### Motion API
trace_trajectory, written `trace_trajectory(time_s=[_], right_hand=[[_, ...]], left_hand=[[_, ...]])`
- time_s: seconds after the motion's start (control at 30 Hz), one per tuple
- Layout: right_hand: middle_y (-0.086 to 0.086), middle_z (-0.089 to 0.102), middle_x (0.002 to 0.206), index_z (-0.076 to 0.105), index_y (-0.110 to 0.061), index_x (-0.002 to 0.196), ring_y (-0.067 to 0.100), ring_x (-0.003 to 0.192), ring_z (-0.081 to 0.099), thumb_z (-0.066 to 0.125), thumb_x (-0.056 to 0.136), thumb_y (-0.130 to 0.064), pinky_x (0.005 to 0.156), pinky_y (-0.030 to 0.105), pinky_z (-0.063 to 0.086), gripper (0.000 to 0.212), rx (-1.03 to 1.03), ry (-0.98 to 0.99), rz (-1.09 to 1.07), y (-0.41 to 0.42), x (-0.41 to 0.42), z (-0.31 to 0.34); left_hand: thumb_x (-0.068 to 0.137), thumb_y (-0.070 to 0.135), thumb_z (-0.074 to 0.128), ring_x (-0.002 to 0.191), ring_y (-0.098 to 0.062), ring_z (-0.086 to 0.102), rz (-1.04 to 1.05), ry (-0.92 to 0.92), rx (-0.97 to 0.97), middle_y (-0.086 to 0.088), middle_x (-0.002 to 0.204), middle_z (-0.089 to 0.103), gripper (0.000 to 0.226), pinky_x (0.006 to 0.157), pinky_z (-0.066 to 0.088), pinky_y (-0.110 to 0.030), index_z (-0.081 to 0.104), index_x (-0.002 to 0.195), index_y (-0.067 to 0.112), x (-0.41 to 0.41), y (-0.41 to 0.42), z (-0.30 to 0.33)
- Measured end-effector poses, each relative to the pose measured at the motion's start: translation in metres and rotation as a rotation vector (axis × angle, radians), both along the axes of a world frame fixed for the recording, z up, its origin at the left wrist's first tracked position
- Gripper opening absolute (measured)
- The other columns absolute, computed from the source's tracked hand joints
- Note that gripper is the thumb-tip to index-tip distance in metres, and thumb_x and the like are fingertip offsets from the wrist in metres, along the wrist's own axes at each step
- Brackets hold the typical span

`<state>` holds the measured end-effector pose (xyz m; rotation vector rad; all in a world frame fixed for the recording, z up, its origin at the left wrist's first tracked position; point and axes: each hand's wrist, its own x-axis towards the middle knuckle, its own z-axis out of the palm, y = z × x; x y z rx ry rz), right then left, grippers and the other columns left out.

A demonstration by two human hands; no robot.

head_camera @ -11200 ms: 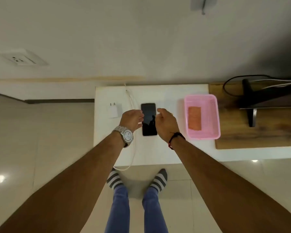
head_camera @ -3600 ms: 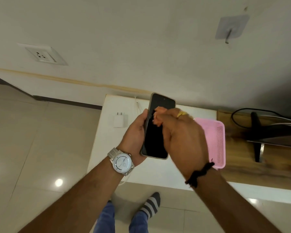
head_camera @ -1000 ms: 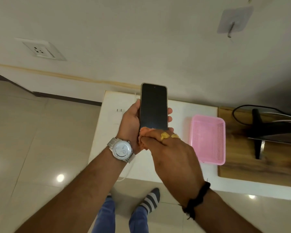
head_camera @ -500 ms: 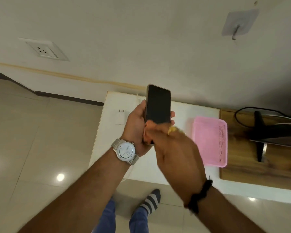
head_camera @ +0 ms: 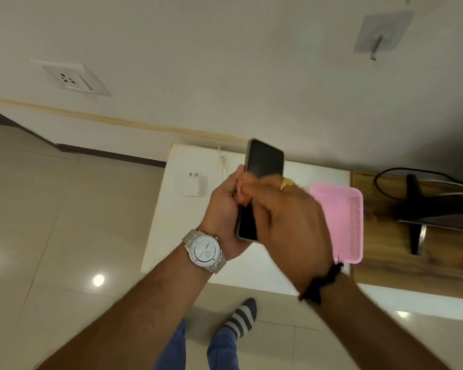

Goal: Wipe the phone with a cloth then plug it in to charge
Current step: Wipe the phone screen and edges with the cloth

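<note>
Pale beige floor tiles and an off-white wall frame a white counter (head_camera: 177, 236), with a white wall socket (head_camera: 70, 79) set in the wall up to the left. Above the counter, clear of its surface, the left hand (head_camera: 225, 209) holds the phone (head_camera: 263, 162) upright and slightly tilted, its grip wrapped round the left edge and back of the lower half. The phone is a slim slab with a dark, unlit screen facing the camera, rounded corners and a light-coloured rim or case showing along its edges; the screen looks glossy and blank. The right hand (head_camera: 292, 222) lies across the middle of the screen, its grip pinching a small orange cloth (head_camera: 245, 189) against the glass, so only a crumpled bit of cloth shows between the fingers. A gold ring (head_camera: 286, 183) sits on one right finger, a black band (head_camera: 322, 281) on that wrist, and a silver watch (head_camera: 205, 252) on the left wrist. On the counter near its far left corner lies a white charger adapter (head_camera: 195, 184) with a pale cable (head_camera: 223, 162) just beside it, running to the far edge. A pink basket (head_camera: 350, 222) rests toward the counter's right edge, next to a wooden board (head_camera: 385, 263) carrying a dark stand (head_camera: 414, 222)
</note>
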<state>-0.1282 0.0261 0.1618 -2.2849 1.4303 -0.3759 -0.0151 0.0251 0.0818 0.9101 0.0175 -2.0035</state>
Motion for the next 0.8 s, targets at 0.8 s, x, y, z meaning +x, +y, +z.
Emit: trace_trajectory(time_s=[0.8], right_hand=[[0.008, 0.073, 0.104, 0.075, -0.014, 0.11, 0.031, 0.089, 0.068, 0.04, 0.092, -0.023, 0.076, 0.042, 0.06, 0.041, 0.039, 0.086, -0.021, -0.017, -0.017, -0.004]], left_hand=[[0.104, 0.056, 0.038, 0.113, -0.025, 0.073, 0.021, 0.053, -0.065, -0.006, 0.126, 0.075, 0.055, 0.1, 0.057, -0.046, 0.078, 0.12, 0.022, 0.003, 0.003, -0.014]])
